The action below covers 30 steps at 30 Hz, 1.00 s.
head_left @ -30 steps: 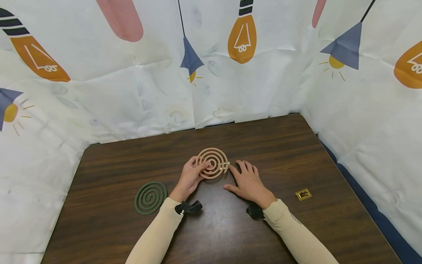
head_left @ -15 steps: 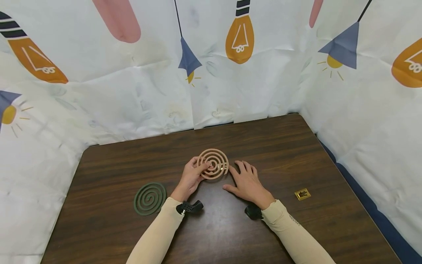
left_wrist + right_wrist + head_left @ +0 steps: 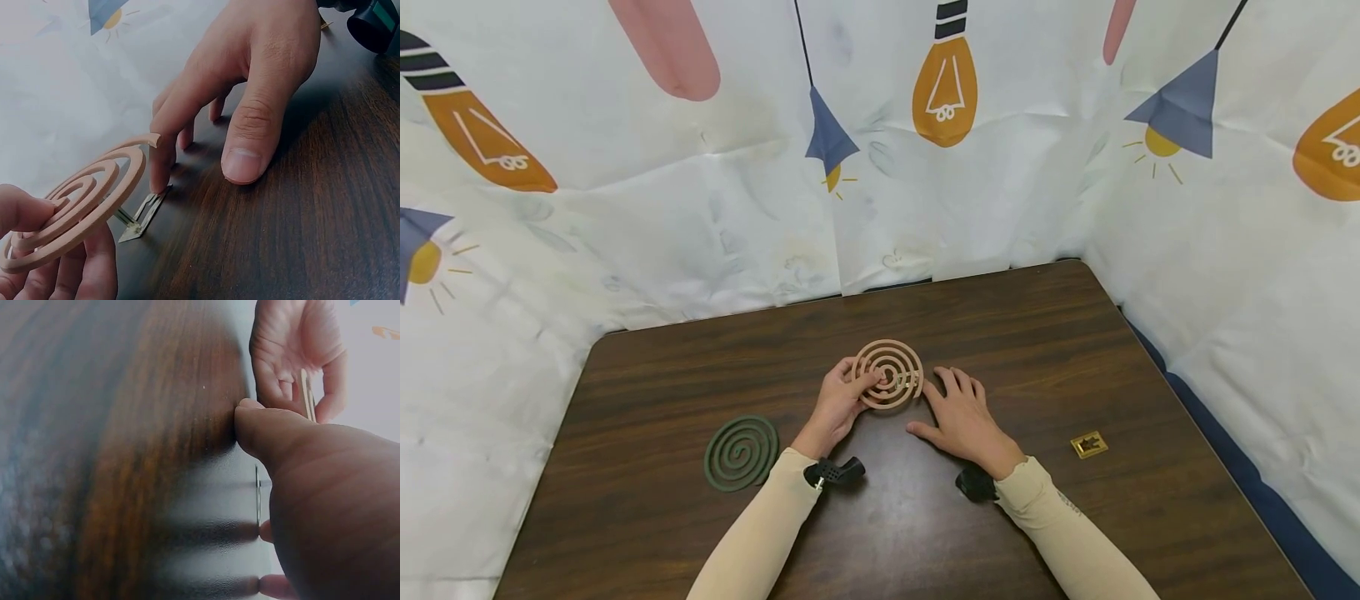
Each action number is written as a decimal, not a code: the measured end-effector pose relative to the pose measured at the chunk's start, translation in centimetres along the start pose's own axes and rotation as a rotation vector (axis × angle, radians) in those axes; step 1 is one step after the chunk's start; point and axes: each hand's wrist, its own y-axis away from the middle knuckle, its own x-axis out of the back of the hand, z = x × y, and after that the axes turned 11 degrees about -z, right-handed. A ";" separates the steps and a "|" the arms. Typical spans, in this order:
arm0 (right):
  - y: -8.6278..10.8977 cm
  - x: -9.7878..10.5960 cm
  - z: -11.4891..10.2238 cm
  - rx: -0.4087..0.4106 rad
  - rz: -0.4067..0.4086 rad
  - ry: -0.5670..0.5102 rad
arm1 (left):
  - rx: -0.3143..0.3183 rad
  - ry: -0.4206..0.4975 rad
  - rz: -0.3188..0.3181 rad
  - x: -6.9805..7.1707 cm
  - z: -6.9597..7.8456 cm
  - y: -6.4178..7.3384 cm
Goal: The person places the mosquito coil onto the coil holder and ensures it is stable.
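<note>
The left hand (image 3: pixel 838 402) pinches the tan coil (image 3: pixel 87 224) tilted above the metal stand (image 3: pixel 134 230); the right hand (image 3: pixel 966 421), fingers apart, touches the stand's end, perhaps for steadying it.

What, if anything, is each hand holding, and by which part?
The left hand holds the tan coil, thumb on top near its centre, fingers underneath. The right hand holds nothing; one fingertip touches the metal stand.
</note>
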 end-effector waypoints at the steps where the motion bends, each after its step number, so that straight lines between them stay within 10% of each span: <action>1: 0.0 0.0 0.0 0.000 0.002 0.000 | -0.001 0.001 0.004 0.0 0.0 0.0; 30: -0.1 -0.3 0.3 0.013 0.010 0.032 | -0.021 0.061 -0.001 -0.9 -0.2 -0.9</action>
